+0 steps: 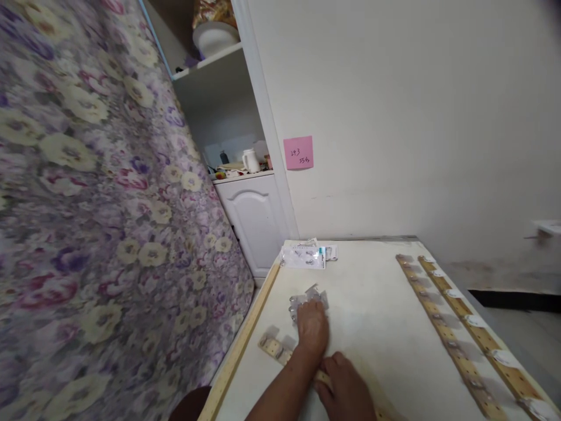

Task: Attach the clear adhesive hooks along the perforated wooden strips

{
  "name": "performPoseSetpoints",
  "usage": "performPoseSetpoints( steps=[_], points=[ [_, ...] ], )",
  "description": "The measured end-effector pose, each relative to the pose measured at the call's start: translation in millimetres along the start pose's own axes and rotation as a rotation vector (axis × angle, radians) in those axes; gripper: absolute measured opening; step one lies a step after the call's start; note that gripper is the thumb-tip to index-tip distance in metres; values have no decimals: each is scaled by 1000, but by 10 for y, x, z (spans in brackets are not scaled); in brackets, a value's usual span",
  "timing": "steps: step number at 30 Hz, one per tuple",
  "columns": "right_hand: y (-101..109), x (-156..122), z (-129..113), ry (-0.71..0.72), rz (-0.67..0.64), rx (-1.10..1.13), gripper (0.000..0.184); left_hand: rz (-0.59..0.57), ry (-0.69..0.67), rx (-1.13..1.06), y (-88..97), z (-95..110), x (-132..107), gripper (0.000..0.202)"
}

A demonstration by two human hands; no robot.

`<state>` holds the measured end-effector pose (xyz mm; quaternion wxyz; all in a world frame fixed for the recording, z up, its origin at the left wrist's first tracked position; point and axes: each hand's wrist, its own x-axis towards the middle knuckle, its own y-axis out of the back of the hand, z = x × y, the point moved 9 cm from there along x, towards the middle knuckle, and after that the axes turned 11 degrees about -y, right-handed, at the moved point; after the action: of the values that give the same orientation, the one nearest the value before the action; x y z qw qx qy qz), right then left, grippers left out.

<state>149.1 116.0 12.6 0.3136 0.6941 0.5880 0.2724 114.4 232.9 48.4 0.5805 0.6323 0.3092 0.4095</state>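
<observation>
My left hand (312,328) reaches forward over a white table (377,316) and rests on a small pile of clear plastic pieces (307,301); its fingers are hidden under the palm. My right hand (346,386) lies just behind it, fingers curled down on a wooden strip with holes (274,348) that lies flat near the table's left edge. What the right fingers grip, if anything, is hidden.
Two long wooden strips (456,345) with clear clips lie along the table's right side. Clear plastic packets (304,256) sit at the far edge. A floral cloth (87,222) hangs at left, a white cupboard (254,216) and a pink note (298,152) behind.
</observation>
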Motion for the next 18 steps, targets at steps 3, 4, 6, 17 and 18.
performPoseSetpoints(
  steps=[3, 4, 6, 17, 18],
  points=[
    [-27, 8, 24, -12, 6, 0, 19, 13, 28, 9, -2, -24, 9, 27],
    [-35, 12, 34, -16, 9, 4, 19, 16, 37, 10, 0, -31, 9, 27],
    [-40, 15, 47, -19, 6, 22, 19, 26, 54, 10, 11, -50, -4, 26],
    [-13, -3, 63, -10, 5, 77, 20, 47, 101, -1, 7, -125, 55, 26],
    [-31, 6, 73, -13, 8, 77, 21, 53, 108, -1, 10, -124, 66, 27]
  ],
)
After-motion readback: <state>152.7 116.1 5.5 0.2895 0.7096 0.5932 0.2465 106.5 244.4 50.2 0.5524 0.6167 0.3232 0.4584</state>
